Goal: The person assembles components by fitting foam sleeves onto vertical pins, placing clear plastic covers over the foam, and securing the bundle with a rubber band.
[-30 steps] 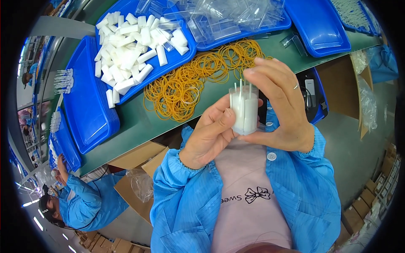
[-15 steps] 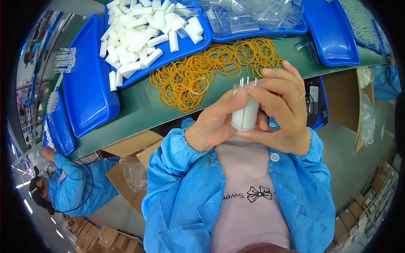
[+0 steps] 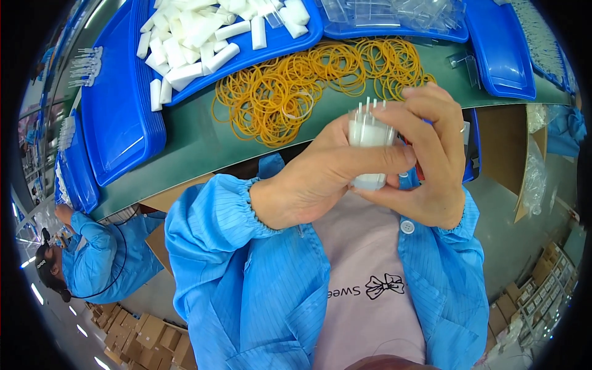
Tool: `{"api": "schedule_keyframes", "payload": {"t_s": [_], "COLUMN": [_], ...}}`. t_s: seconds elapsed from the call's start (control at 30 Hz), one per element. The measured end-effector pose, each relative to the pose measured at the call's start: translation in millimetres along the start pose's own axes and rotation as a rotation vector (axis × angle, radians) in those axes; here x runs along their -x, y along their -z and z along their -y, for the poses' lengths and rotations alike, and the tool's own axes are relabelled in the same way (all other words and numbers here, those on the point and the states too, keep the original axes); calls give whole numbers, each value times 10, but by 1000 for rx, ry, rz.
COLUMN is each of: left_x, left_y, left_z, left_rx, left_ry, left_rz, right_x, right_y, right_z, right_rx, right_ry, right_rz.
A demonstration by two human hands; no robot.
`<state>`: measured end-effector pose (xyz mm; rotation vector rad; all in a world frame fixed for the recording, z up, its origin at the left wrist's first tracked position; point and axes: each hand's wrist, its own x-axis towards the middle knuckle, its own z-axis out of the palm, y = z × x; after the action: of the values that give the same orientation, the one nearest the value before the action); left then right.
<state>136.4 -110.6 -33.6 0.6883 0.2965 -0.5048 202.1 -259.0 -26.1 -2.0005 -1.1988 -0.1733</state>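
Observation:
A clear plastic case (image 3: pixel 372 132) with white foam blocks inside stands nearly upright between my hands. Several thin white sticks poke out of its top. My left hand (image 3: pixel 320 169) is closed around the case, its thumb lying across the front. My right hand (image 3: pixel 435 160) grips the other side, index finger by the top rim and thumb under the base. Part of the case is hidden behind my fingers. On the green table beyond lies a loose heap of yellow rubber bands (image 3: pixel 271 102).
A blue tray (image 3: pixel 311 40) is heaped with white foam blocks (image 3: pixel 185 77). Another blue tray (image 3: pixel 394 32) holds clear plastic pieces (image 3: pixel 425 13). Stacked blue trays (image 3: pixel 120 132) stand left, one blue tray (image 3: pixel 502 61) right. A co-worker in blue (image 3: pixel 98 256) sits at the left.
My left thumb has moved from the top of the case down across its front. The case and hands have shifted slightly right in view, and the table has moved upward in the picture.

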Motion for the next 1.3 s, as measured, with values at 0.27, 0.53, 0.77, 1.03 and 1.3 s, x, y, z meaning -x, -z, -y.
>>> {"api": "schedule_keyframes", "payload": {"t_s": [0.27, 0.53, 0.77, 1.03, 1.3], "left_x": [-26, 198, 448, 271, -212], "left_y": [52, 163, 294, 207, 38], "left_z": [14, -143, -36, 167, 312], "left_rx": [21, 97, 190, -82, -295], "left_ry": [50, -377, -617, -616, -658], "left_rz": [30, -8, -201, -273, -300], "right_x": [46, 28, 236, 238, 76], "right_y": [-5, 222, 80, 106, 69], "right_z": [6, -691, -1041, -1091, -513], "right_rx": [6, -256, 297, -17, -58], "right_ry": [-3, -342, -321, -424, -233], "right_rz": [54, -183, -135, -259, -242]}}
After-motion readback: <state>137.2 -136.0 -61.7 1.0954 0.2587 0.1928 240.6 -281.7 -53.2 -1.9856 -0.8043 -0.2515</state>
